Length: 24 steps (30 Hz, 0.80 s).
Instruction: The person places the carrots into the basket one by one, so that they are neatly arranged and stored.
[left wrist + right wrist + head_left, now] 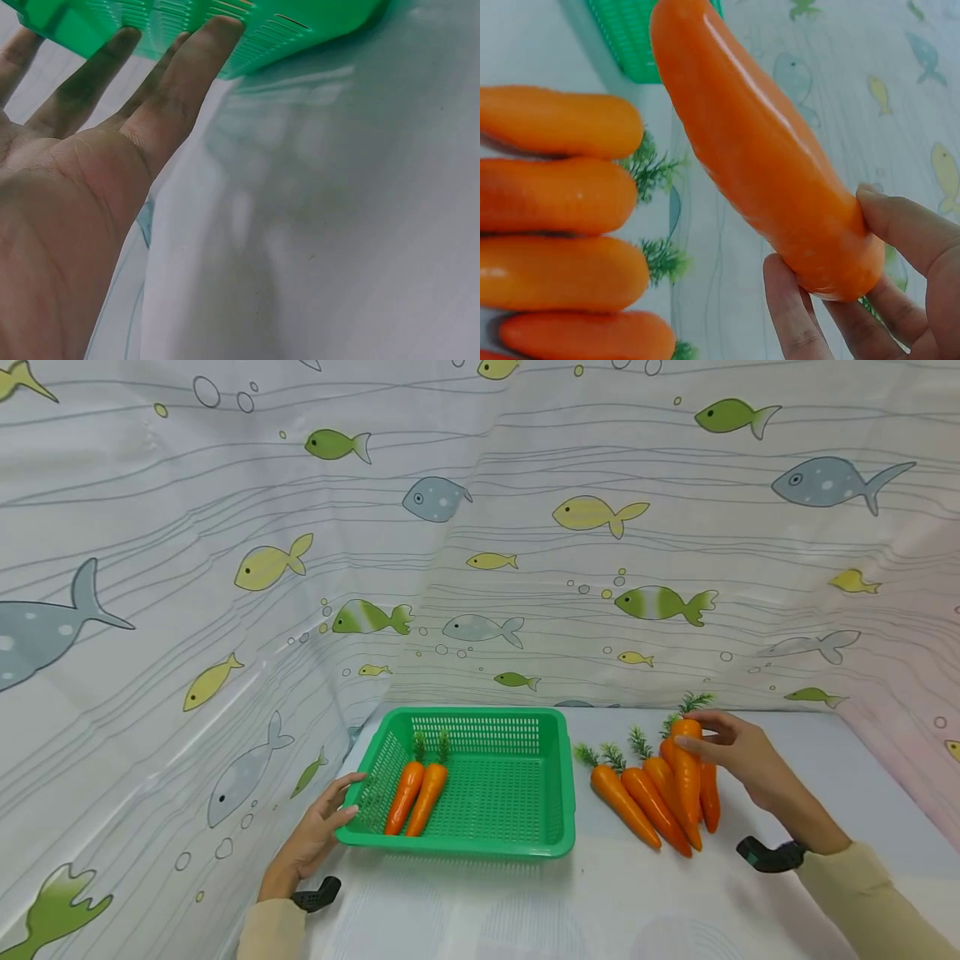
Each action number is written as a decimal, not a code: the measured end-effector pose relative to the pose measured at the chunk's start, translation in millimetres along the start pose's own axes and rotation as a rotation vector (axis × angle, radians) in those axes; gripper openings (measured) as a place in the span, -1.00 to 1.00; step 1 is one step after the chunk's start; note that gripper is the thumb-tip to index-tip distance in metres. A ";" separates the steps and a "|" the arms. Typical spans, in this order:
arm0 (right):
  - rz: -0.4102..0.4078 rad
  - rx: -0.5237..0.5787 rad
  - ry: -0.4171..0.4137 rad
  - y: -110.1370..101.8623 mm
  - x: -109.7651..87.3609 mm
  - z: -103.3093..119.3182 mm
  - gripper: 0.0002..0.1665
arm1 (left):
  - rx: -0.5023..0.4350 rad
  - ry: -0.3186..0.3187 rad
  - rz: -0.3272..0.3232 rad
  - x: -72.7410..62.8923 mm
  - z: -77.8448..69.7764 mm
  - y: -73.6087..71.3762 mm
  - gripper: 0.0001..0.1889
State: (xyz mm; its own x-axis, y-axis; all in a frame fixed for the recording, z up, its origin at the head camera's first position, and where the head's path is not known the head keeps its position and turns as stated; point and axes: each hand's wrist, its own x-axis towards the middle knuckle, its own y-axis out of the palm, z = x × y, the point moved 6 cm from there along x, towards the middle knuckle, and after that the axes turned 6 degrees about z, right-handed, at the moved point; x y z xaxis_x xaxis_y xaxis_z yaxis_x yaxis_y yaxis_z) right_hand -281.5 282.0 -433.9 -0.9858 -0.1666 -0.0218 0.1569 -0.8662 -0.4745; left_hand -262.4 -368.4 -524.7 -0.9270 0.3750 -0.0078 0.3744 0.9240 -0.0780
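My right hand (738,752) grips a carrot (687,768) by its thick leafy end, thumb on one side and fingers on the other. In the right wrist view that carrot (757,150) is raised in front of several others, its tip pointing up and left. Loose carrots (626,806) with green tops lie fanned out just left of and beneath it in the head view. My left hand (315,831) is at the left side of a green basket (558,760), its fairly straight fingers (184,82) touching the outer wall. Two carrots (416,797) lie side by side in the basket's left part.
The basket stands on a white table (480,910), left of the loose carrots. A fish-patterned sheet (525,527) rises behind the table and along its left side. Black wrist straps (772,856) sit on both wrists, below beige sleeves.
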 end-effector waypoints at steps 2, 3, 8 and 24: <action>0.007 0.005 -0.007 3.1 3.1 6.6 -0.16 | 0.008 -0.004 -0.006 -0.2 -0.2 0.3 -0.37; 0.010 0.009 -0.011 4.6 4.6 9.5 -0.17 | 0.011 -0.004 -0.009 -0.1 -0.5 0.5 -0.37; 0.025 0.058 -0.033 14.1 14.0 20.2 -0.17 | 0.020 -0.004 -0.015 0.3 -1.2 0.8 -0.39; 0.127 0.209 -0.091 66.3 41.2 51.8 -0.28 | 0.024 -0.004 -0.014 -0.1 0.6 0.5 -0.39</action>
State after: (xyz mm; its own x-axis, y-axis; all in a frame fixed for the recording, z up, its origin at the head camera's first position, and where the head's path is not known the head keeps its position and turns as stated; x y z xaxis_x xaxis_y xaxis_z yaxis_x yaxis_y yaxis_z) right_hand -308.5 193.3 -420.7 -0.9492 -0.3142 0.0145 0.2978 -0.9125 -0.2806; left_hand -262.1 -368.1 -525.3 -0.9322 0.3619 -0.0106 0.3610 0.9270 -0.1016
